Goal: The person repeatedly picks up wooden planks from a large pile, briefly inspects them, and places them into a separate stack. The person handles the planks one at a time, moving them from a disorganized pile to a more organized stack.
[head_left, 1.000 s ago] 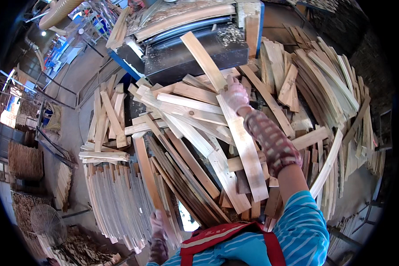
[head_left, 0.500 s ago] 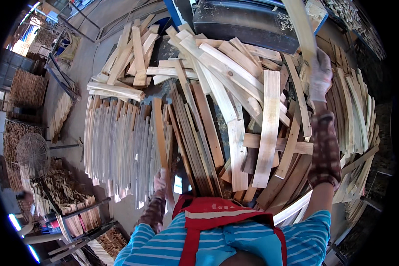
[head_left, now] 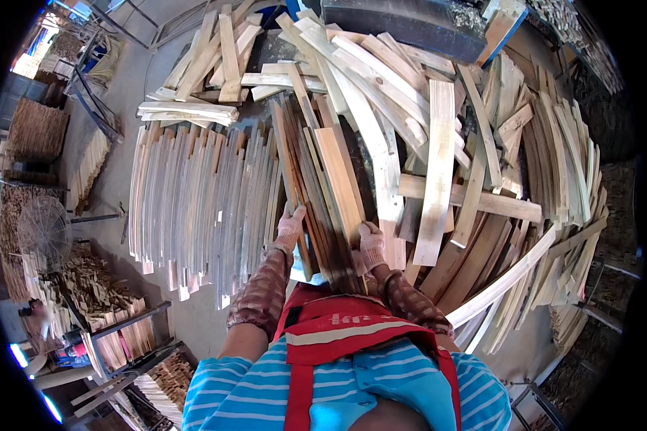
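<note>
Wooden slats, dark brown, gathered as a bundle at centre, directly ahead of the chest. Long axis near-to-far, tilted slightly left at the far end; near ends resting against the red apron. Left hand, in a pale glove, pressed flat against the bundle's left edge, fingers together, pointing far. Right hand, likewise gloved, curled around the bundle's right side at the near end; grip closed on the slats. Both hands level with each other, bundle clamped between them; neither noticeably nearer.

Left of the bundle: row of pale thin strips laid parallel on the concrete floor, same near-to-far axis, just beside the left hand. Right and far: loose heap of pale offcut boards, crossing at all angles, one broad plank lying on top. Far left: small stack of short boards.

Containers: woven baskets at left edge, contents not discernible. Metal shelf rack near left, holding stacked wood pieces.
</note>
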Demonstrator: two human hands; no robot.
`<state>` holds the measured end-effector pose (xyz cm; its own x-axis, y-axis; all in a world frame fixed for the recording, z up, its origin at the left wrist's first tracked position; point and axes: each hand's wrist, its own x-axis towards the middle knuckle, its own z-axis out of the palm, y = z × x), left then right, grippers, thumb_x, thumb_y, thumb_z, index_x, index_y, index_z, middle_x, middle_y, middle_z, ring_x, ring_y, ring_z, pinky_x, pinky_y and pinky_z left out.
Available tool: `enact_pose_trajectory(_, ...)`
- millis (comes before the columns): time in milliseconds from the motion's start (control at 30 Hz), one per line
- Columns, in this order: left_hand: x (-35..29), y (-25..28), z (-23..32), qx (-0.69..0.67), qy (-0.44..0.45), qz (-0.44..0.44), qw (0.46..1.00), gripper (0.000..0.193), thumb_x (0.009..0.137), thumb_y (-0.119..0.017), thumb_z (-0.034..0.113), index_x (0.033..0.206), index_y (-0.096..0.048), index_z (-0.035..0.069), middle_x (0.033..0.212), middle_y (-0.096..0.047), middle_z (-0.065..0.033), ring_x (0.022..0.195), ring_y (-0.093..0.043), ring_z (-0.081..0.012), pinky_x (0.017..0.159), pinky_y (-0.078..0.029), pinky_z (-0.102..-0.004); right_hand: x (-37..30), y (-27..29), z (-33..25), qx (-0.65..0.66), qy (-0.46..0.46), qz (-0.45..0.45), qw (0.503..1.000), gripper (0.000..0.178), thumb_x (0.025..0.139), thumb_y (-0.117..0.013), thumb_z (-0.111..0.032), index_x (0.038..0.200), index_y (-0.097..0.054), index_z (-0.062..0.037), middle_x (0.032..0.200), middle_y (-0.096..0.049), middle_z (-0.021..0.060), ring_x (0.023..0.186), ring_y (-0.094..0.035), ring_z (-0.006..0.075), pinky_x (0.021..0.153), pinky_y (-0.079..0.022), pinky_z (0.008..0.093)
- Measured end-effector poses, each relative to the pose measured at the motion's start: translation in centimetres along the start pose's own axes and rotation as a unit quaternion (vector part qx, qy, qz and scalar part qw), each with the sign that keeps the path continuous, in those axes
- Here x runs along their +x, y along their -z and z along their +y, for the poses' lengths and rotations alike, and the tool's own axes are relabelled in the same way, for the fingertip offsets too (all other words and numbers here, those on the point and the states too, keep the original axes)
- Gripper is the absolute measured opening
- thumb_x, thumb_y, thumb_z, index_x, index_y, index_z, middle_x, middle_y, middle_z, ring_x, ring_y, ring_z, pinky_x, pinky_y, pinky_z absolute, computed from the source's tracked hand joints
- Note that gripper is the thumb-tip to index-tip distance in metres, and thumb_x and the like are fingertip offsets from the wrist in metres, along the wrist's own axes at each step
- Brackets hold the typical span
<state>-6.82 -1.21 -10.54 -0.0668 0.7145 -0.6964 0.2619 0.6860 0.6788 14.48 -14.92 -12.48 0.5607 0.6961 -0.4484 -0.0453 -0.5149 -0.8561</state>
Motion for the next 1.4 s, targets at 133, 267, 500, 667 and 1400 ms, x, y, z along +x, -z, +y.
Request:
enact_pose_trajectory(133,-0.7,-0.2,1.3,-0.002,0.047,-0.051,0.998,0.081,0.091,-0.072,0.049,0.155,-0.042,0.009,0.143,-0.056,-0.0088,0.129,-0.052,-0.0257,0.106,-0.041,-0.0401,-2.1,0.1,-3.6,-0.145,0.046,-0.016,0.988,0.059,0.102,-0.055,-0.046,0.140,-0.055,-0.0012,0.132,-0.064,0.0228,0.122,-0.062,0.0351,0.101,-0.048,0.0386)
enact_pose_trajectory(267,1.1,-0.4,-0.5,-0.014,0.012,-0.096,0.995,0.085,0.094,-0.071,0.039,0.161,-0.026,0.011,0.143,-0.055,-0.0094,0.129,-0.052,-0.0242,0.109,-0.038,-0.0373,-3.2,-0.5,-6.5,-0.233,0.030,-0.122,0.964,0.080,0.095,-0.064,-0.051,0.156,-0.035,-0.0078,0.138,-0.059,0.0247,0.128,-0.058,0.0376,0.105,-0.046,0.0378)
enact_pose_trajectory(500,-2.3,2.2,-4.5,-0.074,-0.007,-0.172,0.982,0.078,0.097,-0.067,0.019,0.159,-0.022,0.003,0.140,-0.055,-0.0107,0.124,-0.054,-0.0211,0.106,-0.043,-0.0328,-10.4,-1.6,-3.4,-0.147,-0.112,-0.142,0.972,0.089,0.086,-0.072,-0.044,0.159,-0.030,-0.0147,0.144,-0.054,0.0262,0.132,-0.054,0.0397,0.109,-0.043,0.0419)
enact_pose_trajectory(667,-7.1,1.7,-12.3,-0.073,-0.058,-0.175,0.980,0.080,0.098,-0.066,0.018,0.160,-0.018,0.002,0.142,-0.053,-0.0124,0.127,-0.052,-0.0208,0.108,-0.042,-0.0321,-16.2,2.3,1.0,-0.169,-0.063,-0.152,0.972,0.090,0.088,-0.069,-0.046,0.159,-0.027,-0.0101,0.145,-0.051,0.0275,0.136,-0.048,0.0416,0.111,-0.041,0.0426)
enact_pose_trajectory(1400,-11.8,7.5,-7.3,0.489,-0.327,0.268,0.763,0.071,0.077,-0.061,0.001,0.146,-0.044,0.013,0.150,-0.041,-0.0220,0.138,-0.040,-0.0443,0.110,-0.037,-0.0546,-18.3,-5.6,-4.8,-0.104,0.015,-0.252,0.962,0.088,0.094,-0.052,-0.065,0.159,-0.027,-0.0111,0.139,-0.056,0.0291,0.127,-0.055,0.0440,0.105,-0.045,0.0484)
